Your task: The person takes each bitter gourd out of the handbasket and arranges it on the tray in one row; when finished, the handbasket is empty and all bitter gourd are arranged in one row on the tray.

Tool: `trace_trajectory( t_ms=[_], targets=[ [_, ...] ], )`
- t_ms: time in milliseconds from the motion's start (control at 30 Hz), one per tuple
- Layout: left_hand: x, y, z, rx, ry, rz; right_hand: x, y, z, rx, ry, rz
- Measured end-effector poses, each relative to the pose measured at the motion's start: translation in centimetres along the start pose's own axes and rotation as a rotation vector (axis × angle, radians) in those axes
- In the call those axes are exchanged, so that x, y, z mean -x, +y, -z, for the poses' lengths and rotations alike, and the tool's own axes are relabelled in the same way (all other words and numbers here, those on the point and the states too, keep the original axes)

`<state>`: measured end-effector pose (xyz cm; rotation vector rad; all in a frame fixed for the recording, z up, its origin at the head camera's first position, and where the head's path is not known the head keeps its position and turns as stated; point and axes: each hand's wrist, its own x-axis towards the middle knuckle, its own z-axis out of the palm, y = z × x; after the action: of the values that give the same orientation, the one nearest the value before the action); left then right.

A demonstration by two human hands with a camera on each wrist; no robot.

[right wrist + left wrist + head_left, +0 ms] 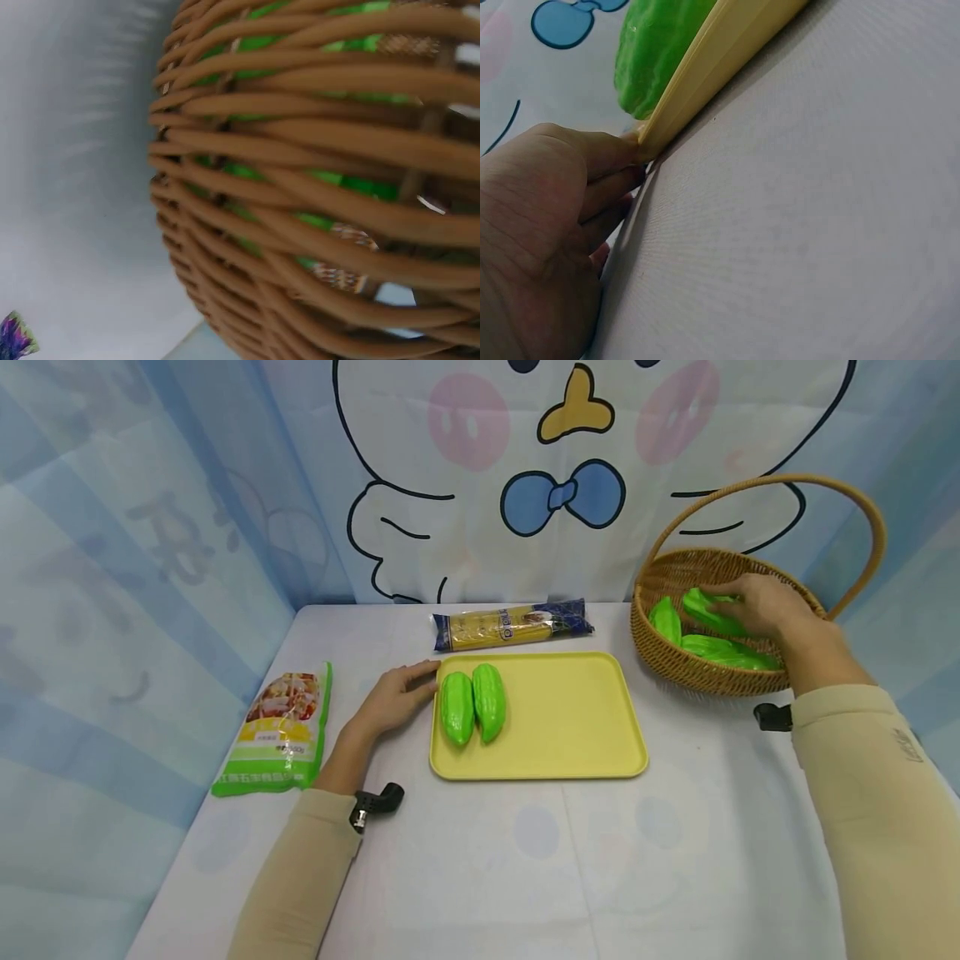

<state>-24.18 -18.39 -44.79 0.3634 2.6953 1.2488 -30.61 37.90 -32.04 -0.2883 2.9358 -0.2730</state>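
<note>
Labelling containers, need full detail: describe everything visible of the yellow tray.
The yellow tray is a shallow, plain rectangle with rounded corners and a low raised rim; it looks like smooth plastic. It lies flat and right side up on the pale table, long sides running left to right in the head view. Two green vegetables lie side by side at its left end; the rest of it is bare. The left hand touches its left edge near the far corner.
</note>
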Motion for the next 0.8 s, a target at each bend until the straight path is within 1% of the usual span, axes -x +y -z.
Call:
trace_trajectory(
  t_ms=[167,267,433,533,700,800],
  targets=[
    [-0.1,-0.2,-0.1,-0.001,-0.001,-0.005,0.4,-1.2,0.3,0.023,0.092,0.062],
    [-0.1,-0.3,-0.1,-0.002,0.002,-0.008,0.7,-2.2,0.6,0.026,0.146,0.078],
    [-0.1,-0.3,0.0,-0.007,0.0,-0.015,1.6,-3.7,1.0,0.02,0.211,0.104],
    [-0.2,-0.4,0.0,-0.013,0.001,-0.034,2.4,-4.7,1.0,-0.052,0.247,0.099],
    [-0.3,-0.6,0.1,-0.007,0.009,-0.063,3.6,-6.6,0.8,-0.231,0.362,0.053],
    [-0.4,-0.7,0.0,-0.006,0.005,-0.065,4.3,-7.7,0.3,-0.3,0.434,0.051]
  ],
)
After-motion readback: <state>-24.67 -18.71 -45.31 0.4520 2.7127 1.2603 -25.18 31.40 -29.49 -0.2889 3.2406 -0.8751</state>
